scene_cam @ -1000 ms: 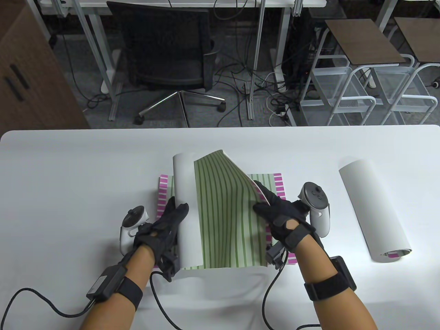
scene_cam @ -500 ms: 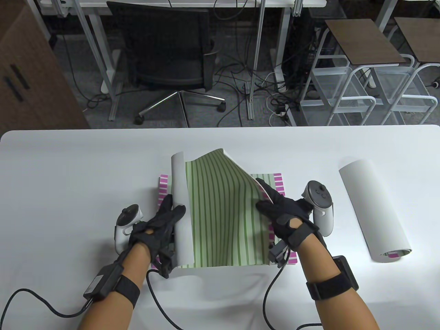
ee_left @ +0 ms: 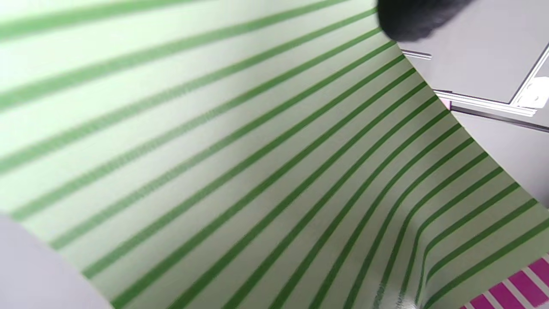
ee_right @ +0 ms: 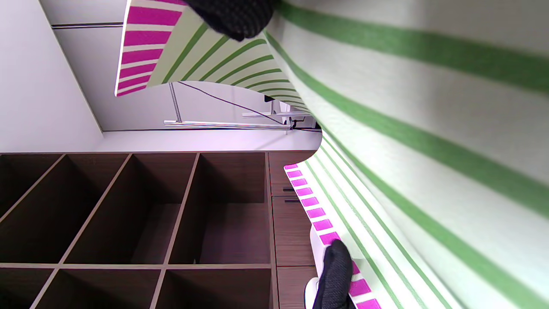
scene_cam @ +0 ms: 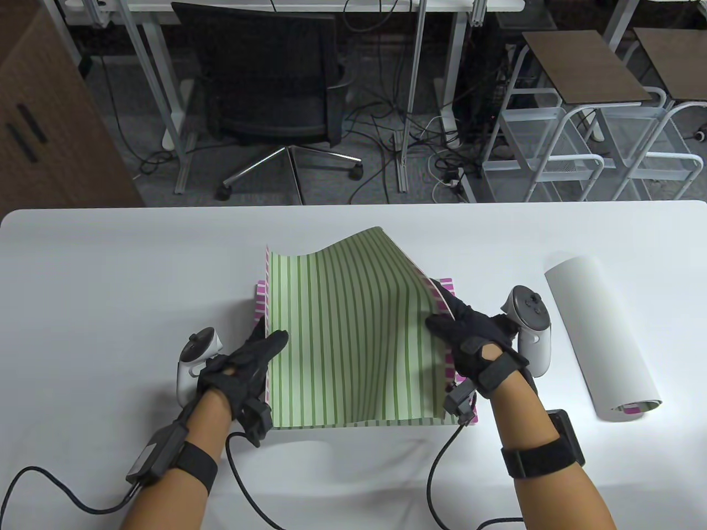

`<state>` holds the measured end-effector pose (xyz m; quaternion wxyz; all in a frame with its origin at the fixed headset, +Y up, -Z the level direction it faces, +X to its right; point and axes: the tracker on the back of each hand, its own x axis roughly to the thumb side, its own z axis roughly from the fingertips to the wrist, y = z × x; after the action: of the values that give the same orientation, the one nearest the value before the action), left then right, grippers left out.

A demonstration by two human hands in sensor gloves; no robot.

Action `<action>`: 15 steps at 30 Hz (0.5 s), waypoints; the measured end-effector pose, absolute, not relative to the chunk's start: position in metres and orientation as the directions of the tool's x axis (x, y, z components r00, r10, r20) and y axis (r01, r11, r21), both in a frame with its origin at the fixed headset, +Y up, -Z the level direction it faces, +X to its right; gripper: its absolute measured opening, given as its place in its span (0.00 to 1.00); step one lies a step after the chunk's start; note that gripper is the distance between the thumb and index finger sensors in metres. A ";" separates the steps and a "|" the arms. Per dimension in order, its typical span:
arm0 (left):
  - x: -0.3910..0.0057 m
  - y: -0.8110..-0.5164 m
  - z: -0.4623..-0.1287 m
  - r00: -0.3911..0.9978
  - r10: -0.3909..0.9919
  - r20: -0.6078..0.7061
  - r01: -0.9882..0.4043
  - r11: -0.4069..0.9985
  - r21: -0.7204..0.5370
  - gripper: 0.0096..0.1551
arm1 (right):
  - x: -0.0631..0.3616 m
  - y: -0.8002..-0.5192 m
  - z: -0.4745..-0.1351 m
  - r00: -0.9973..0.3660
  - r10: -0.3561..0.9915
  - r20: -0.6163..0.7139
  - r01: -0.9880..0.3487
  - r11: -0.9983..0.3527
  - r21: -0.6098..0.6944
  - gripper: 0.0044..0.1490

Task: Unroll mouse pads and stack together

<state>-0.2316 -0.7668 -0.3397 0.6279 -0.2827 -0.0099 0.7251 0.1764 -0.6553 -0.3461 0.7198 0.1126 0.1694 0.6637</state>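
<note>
A green-striped mouse pad [scene_cam: 348, 331] with magenta side bands is spread open between both hands, its far part bulging up off the table. It lies over a flat pad of the same pattern [scene_cam: 260, 293] whose edges show beneath. My left hand [scene_cam: 255, 353] grips its left edge. My right hand [scene_cam: 458, 326] pinches its right edge, thumb on top. The pad fills the left wrist view [ee_left: 240, 171] and the right wrist view [ee_right: 407, 128]. A rolled pad [scene_cam: 602, 345], white side out, lies to the right.
The white table [scene_cam: 110, 276] carries glove cables [scene_cam: 254, 486] near its front edge. Beyond the far edge stand a black office chair [scene_cam: 270, 83] and metal stools [scene_cam: 585, 110]. Dark wooden shelving [ee_right: 128, 223] shows in the right wrist view.
The pad's rolled left part has been opened out as my left hand drew left. My right hand moved right. The white underside no longer shows.
</note>
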 end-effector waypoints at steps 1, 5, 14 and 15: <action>-0.235 -0.766 -0.341 -0.025 0.919 -0.393 -0.908 -0.185 -0.377 0.42 | 0.178 -0.655 -0.347 0.055 0.994 -0.097 -0.919 0.088 0.384 0.39; -0.251 -0.759 -0.346 0.210 0.912 -0.351 -0.900 0.041 -0.433 0.37 | 0.189 -0.656 -0.349 -0.035 0.993 -0.111 -0.946 0.003 0.324 0.38; -0.264 -0.744 -0.354 0.454 0.848 -0.274 -0.877 0.371 -0.307 0.31 | 0.221 -0.680 -0.362 -0.546 0.825 -0.145 -0.836 -0.527 0.152 0.37; -0.262 -0.743 -0.355 0.468 0.841 -0.273 -0.870 0.383 -0.311 0.31 | 0.222 -0.685 -0.363 -0.560 0.813 -0.155 -0.828 -0.544 0.139 0.37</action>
<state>-0.2620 -0.7435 -0.3551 0.8308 -0.2089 0.0346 0.5148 0.2224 -0.6847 -0.3625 0.4674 -0.0361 0.0985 0.8778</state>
